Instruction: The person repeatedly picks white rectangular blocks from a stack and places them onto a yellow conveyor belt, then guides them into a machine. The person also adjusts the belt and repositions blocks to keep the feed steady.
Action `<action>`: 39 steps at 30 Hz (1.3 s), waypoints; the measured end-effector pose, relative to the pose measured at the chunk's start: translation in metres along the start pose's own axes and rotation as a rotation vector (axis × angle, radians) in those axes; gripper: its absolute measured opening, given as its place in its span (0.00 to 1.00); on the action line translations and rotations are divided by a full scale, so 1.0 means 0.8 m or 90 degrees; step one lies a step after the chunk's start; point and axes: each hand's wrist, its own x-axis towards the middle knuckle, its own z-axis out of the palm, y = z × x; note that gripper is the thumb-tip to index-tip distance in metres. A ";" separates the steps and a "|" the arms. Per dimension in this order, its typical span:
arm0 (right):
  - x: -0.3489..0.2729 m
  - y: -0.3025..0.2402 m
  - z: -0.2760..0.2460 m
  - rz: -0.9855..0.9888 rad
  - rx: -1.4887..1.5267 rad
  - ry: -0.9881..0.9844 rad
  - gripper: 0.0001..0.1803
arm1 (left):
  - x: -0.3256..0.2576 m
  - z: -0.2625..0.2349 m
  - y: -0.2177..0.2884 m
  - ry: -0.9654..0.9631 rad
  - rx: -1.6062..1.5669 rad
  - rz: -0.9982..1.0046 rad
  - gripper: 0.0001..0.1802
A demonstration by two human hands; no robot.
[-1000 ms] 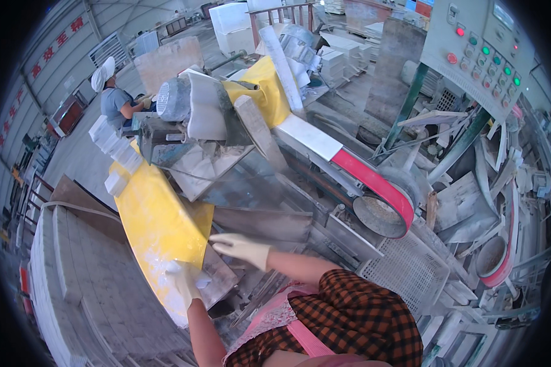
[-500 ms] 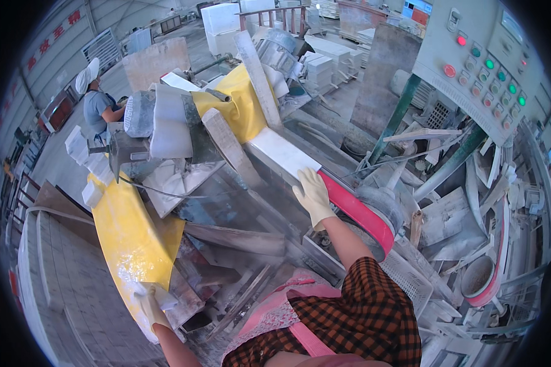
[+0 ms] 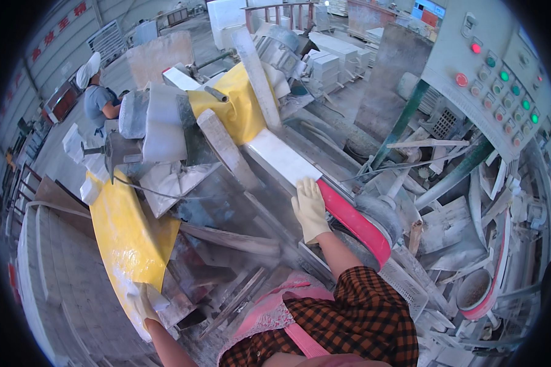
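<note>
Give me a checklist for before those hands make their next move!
1. Right hand gloved: ok.
2. Left hand gloved: ok.
3. Right hand away from the red belt: not ok, it's right beside it.
4. Red belt stopped: cannot tell from still pictures.
5. Left hand empty: cannot tell; something white is beside it.
6. Other person away from the red belt: ok, well back.

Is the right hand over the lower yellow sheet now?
No, the right hand is at the near end of the white slab, beside the red belt; the left hand is over that yellow sheet.
</note>
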 end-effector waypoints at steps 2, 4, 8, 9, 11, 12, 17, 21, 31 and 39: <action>0.000 0.000 0.003 0.005 0.004 0.006 0.33 | -0.002 0.001 0.002 0.006 -0.011 0.005 0.48; -0.001 -0.001 0.007 0.015 -0.015 -0.002 0.33 | -0.003 -0.003 0.003 0.016 0.038 0.007 0.47; -0.003 -0.001 0.010 0.021 -0.058 0.010 0.33 | 0.002 -0.008 -0.003 0.034 0.068 0.017 0.46; -0.004 -0.001 0.010 0.022 -0.050 0.013 0.33 | 0.004 -0.008 -0.007 0.033 0.067 0.024 0.46; -0.005 0.000 0.009 0.018 -0.043 0.038 0.33 | 0.012 -0.008 -0.015 0.038 0.078 0.021 0.46; -0.006 0.000 0.008 0.018 -0.047 0.022 0.33 | 0.016 -0.007 -0.018 0.047 0.079 0.023 0.46; -0.007 0.004 0.009 0.016 -0.054 0.018 0.33 | 0.027 -0.002 -0.031 0.090 0.075 0.046 0.39; -0.008 0.010 0.011 0.009 -0.061 0.020 0.32 | 0.027 -0.002 -0.028 0.112 0.102 0.040 0.37; -0.006 0.016 0.005 0.017 -0.068 -0.011 0.28 | 0.019 -0.002 -0.022 0.088 0.074 0.064 0.35; -0.014 0.015 0.000 0.018 -0.093 -0.005 0.28 | 0.012 -0.005 -0.012 0.063 0.081 0.048 0.45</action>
